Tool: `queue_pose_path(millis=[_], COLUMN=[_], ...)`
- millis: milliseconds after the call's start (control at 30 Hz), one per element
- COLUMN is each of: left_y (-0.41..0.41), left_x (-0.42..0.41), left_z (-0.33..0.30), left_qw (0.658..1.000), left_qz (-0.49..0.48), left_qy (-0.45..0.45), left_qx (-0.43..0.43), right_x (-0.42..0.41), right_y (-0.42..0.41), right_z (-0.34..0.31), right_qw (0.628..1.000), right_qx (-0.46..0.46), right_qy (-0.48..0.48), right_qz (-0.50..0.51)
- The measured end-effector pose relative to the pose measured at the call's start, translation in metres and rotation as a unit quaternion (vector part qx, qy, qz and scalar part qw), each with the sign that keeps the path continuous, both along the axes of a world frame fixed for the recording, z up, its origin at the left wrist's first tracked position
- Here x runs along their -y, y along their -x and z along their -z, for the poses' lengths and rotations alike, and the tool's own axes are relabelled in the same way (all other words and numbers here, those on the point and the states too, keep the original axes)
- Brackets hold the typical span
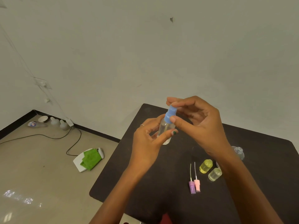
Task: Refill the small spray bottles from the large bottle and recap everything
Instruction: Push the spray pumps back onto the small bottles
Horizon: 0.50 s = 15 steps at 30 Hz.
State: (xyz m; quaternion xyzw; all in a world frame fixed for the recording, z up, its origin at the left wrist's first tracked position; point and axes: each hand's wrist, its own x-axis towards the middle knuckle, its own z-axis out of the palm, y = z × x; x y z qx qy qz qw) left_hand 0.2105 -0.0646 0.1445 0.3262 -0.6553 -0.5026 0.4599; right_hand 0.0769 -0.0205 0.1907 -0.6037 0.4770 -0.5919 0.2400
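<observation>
Above the dark table [161,183] my left hand [148,143] grips a small clear spray bottle [165,131] round its body. My right hand [197,122] pinches the bottle's blue spray head [169,114] between thumb and fingers. On the table to the right lie a purple spray head [192,186] and a pink spray head [197,185], each with its thin tube pointing away from me. Beside them are a yellow cap [205,166] and a clear cap [215,174]. An open clear bottle [238,151] shows behind my right wrist, partly hidden.
The table stands against a pale wall. On the floor to the left lie a white board with a green cloth [91,159], a black cable [48,136], and several bottles and a bowl [48,122] by the skirting.
</observation>
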Motion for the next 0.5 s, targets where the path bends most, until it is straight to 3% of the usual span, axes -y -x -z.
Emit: queue_pose_path(millis=[200, 400, 500], left_y=[0.0004, -0.0015, -0.0021], left_x=[0.0008, 0.0025, 0.0031], left_z=[0.0022, 0.0023, 0.0014], left_qw=[1.0, 1.0, 0.999], left_qz=[0.001, 0.005, 0.005], left_qy=[0.002, 0.009, 0.022], left_qx=[0.014, 0.018, 0.024], right_x=[0.0038, 0.0013, 0.0021], right_y=[-0.0063, -0.004, -0.0058], right_z=[0.0041, 0.0051, 0.004], right_qw=[0.999, 0.999, 0.999], right_qx=[-0.021, -0.028, -0.037], right_qy=[0.012, 0.014, 0.018], right_qz=[0.044, -0.009, 0.02])
